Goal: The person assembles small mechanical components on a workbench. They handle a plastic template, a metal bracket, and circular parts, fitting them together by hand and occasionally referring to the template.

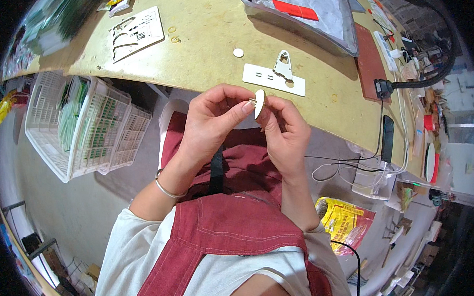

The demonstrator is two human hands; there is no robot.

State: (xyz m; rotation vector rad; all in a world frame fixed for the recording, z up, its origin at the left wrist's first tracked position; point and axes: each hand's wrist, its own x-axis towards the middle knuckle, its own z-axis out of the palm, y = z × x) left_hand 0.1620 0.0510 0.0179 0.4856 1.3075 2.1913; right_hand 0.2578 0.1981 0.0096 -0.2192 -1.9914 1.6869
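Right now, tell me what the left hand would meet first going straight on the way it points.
The left hand would first meet the white disc held between the two hands; just beyond it, probably the right hand, though this one view leaves depth unclear.

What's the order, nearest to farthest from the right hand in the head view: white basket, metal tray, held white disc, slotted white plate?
1. White disc: held in the right hand, on its left side.
2. White plate: just beyond the hand, on the table near the edge.
3. Metal tray: farther back on the table.
4. White basket: far left, below the tabletop.
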